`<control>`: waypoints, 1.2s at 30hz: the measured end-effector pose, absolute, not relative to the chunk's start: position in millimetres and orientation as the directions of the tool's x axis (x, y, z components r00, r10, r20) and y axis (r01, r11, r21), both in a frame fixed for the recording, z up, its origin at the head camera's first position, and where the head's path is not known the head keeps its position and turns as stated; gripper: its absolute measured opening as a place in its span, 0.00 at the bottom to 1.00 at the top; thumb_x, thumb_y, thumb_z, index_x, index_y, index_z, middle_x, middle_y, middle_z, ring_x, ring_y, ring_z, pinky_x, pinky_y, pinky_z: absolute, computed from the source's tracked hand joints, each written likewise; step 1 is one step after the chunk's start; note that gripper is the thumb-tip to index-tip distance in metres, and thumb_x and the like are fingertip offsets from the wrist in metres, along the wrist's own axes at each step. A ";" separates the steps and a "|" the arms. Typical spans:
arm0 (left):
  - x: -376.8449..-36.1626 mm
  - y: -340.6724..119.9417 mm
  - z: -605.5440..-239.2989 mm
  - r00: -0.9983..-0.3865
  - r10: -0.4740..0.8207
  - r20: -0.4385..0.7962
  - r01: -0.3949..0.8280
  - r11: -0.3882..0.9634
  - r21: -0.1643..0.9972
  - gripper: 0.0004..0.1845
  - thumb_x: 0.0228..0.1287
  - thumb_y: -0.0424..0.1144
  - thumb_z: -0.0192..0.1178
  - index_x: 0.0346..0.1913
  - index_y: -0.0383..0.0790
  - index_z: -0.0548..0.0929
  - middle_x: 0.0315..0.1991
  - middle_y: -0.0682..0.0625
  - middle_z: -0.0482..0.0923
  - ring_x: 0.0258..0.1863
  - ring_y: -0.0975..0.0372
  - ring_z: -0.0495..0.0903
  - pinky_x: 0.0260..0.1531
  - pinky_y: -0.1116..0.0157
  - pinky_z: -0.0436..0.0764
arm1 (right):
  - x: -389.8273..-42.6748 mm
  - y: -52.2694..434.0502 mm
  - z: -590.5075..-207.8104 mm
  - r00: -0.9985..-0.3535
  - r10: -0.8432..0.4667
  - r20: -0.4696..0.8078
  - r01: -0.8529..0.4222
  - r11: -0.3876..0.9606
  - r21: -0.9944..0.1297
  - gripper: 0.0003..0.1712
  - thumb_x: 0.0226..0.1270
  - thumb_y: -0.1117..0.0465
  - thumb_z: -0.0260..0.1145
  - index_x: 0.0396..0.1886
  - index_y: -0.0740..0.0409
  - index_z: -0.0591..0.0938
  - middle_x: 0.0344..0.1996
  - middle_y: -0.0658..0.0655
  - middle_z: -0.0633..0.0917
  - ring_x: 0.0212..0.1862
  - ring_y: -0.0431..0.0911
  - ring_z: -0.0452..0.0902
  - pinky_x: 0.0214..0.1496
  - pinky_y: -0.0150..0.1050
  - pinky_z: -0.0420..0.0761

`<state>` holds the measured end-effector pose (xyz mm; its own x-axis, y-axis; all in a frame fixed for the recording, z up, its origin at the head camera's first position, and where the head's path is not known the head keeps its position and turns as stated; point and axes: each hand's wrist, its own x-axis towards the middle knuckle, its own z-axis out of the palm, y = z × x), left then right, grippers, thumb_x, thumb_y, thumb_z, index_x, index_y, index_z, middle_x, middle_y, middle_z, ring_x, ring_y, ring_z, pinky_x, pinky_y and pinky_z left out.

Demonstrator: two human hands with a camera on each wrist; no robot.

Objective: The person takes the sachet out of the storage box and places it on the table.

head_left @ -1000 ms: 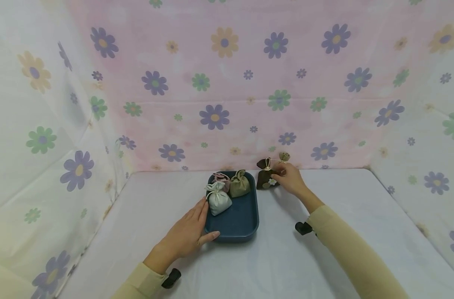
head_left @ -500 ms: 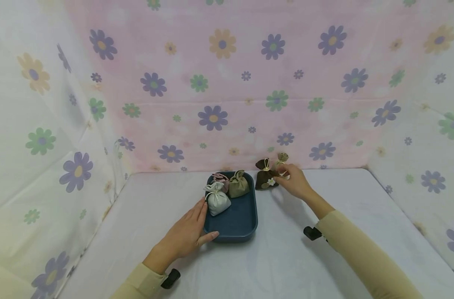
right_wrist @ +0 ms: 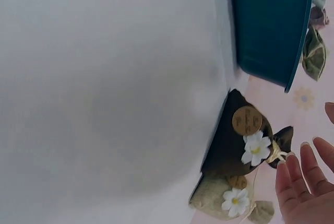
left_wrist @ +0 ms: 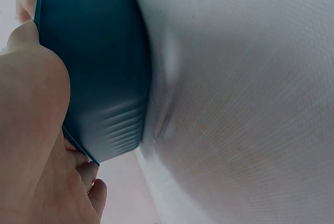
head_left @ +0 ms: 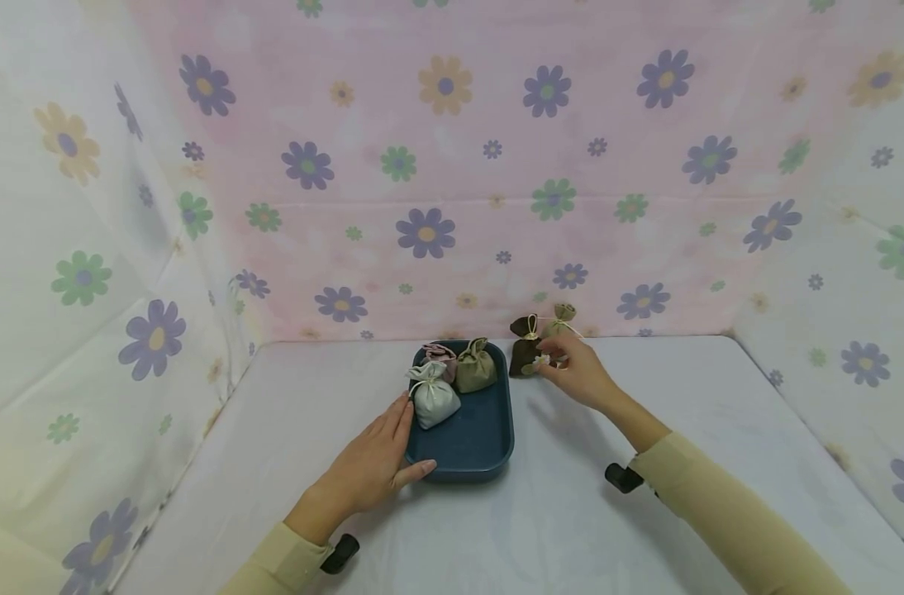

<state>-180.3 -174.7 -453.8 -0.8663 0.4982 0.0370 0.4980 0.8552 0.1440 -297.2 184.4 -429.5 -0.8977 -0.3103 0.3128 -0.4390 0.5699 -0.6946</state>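
A: What sits closest?
B: Two pale yellow-green sleeves [head_left: 727, 504], with a small black object [head_left: 340, 554] under each wrist. Beyond the left cuff comes the left hand [head_left: 370, 459], resting against the blue tray [head_left: 470, 442].
A: Is it gripping?
B: No. Its fingers lie straight and close together along the tray's left wall, with the thumb stretched out at the near edge.
A: And inside the tray?
B: The front part is bare blue. A pale grey pouch [head_left: 437, 405] sits against the left side, with an olive pouch [head_left: 477, 369] farther back on the right and a pink pouch [head_left: 443, 355] in the far left corner, partly hidden.
A: Where's the right hand [head_left: 582, 372]?
B: Off to the tray's right, at the dark brown pouch [right_wrist: 224, 148]. The fingers are spread and the thumb stands apart, so nothing is pinched. Whether a fingertip brushes the pouch, I can't quite tell from these angles.
A: Describe that pouch.
B: It stands on the white cloth [head_left: 273, 496], outside the tray near its far right corner, with a round tag [right_wrist: 247, 120] and a white flower [right_wrist: 255, 149] on its front. A beige pouch [right_wrist: 211, 195] is just beside it, half covered by the hand in the head view.
A: Farthest back?
B: A pink flowered backdrop [head_left: 363, 107].
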 end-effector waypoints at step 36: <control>-180.2 -175.0 -455.0 -0.863 0.503 0.045 0.504 0.854 0.130 0.54 0.74 0.72 0.40 0.80 0.25 0.48 0.82 0.34 0.39 0.81 0.46 0.47 0.76 0.49 0.58 | -276.3 96.3 -434.0 -0.817 -0.527 0.232 -0.493 0.431 -0.756 0.24 0.72 0.59 0.70 0.61 0.69 0.80 0.53 0.64 0.83 0.56 0.56 0.80 0.58 0.50 0.82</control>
<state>-180.2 -175.0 -455.0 -0.8633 0.5026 0.0449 0.5039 0.8539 0.1304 -276.3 96.3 -434.0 -0.8172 -0.5274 0.2324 -0.4928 0.4305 -0.7562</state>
